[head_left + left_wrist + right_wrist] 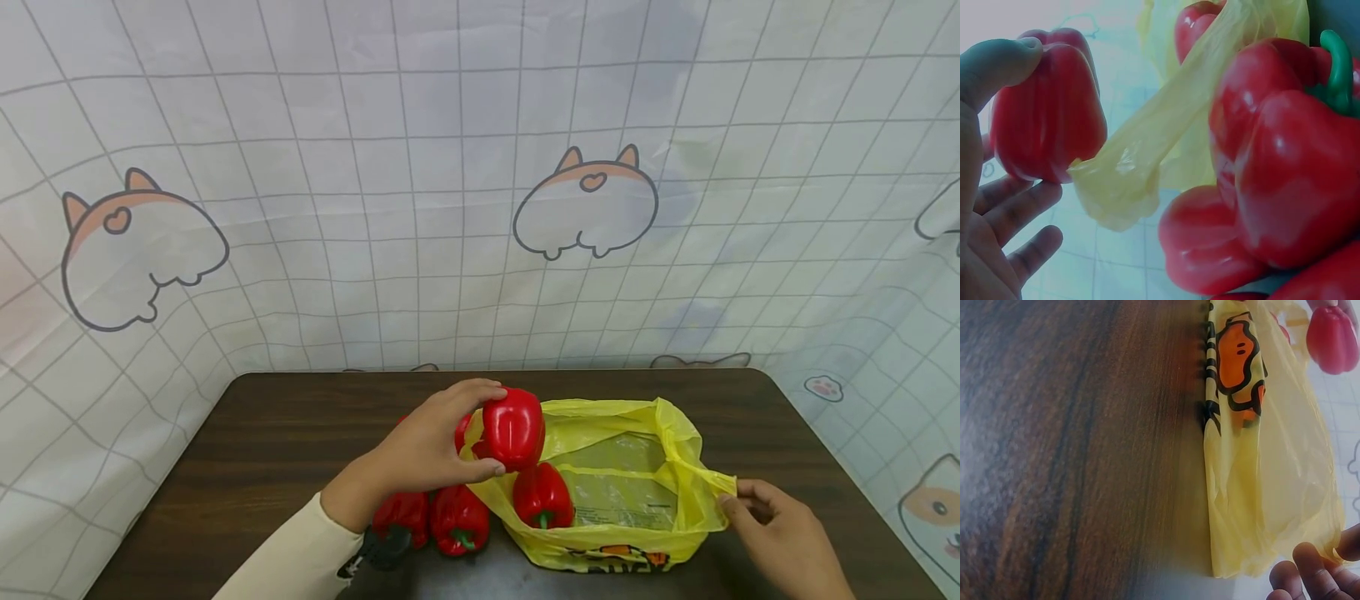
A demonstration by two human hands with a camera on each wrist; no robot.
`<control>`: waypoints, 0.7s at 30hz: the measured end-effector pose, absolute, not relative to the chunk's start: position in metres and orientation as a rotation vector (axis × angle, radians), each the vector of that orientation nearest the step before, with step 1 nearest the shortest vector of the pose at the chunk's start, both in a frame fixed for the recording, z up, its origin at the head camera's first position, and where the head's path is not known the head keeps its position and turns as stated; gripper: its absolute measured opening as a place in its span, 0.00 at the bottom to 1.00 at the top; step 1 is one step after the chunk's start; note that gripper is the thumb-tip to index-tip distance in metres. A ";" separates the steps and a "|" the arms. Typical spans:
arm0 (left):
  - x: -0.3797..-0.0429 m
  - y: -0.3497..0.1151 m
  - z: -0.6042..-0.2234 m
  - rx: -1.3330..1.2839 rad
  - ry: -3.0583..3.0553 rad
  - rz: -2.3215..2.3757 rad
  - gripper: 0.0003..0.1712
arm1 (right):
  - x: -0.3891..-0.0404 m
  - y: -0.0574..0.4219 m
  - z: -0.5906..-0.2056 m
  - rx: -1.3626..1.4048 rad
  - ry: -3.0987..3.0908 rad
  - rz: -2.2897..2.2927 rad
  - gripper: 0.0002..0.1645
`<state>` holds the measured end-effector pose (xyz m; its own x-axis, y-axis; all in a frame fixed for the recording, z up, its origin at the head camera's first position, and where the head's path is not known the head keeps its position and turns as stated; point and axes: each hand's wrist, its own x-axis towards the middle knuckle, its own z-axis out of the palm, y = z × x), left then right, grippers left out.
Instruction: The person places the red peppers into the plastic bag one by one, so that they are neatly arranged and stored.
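Observation:
My left hand [427, 442] grips a red bell pepper [514, 429] between thumb and fingers, held up over the left side of a yellow plastic bag [600, 546]. Inside the bag's opening lies another red pepper [543, 497] with a green stem. The right hand [783, 533] pinches the bag's right edge, which is drawn outward so the mouth gapes. In the left wrist view, the held pepper [1050, 115] hangs beside a loose yellow bag handle [1147, 150]. Fingertips of my right hand [1316, 575] meet the bag's edge in the right wrist view.
Several red peppers [459, 521] sit on the dark wood table [262, 467] left of the bag, partly hidden by the left forearm. A printed cloth [375, 208] with a grid pattern hangs behind the table. The bag's front carries an orange and black print [1235, 356].

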<state>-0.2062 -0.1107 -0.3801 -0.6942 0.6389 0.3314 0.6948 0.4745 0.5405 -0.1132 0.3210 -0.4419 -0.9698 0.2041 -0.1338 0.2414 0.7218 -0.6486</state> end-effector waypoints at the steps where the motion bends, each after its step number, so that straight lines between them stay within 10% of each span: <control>1: -0.207 -0.109 -0.381 -1.185 -2.633 -1.012 0.45 | -0.113 0.321 -0.442 0.374 2.865 -1.091 0.37; 21: -0.222 -0.086 -0.397 -1.160 -2.748 -0.829 0.45 | -0.113 0.321 -0.442 0.367 2.859 -1.104 0.39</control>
<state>-0.2225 -0.0860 -0.3967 -0.7184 0.6524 0.2414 0.6771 0.5761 0.4579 -0.1131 0.3209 -0.4425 -0.9702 0.2005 -0.1362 0.2400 0.7161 -0.6555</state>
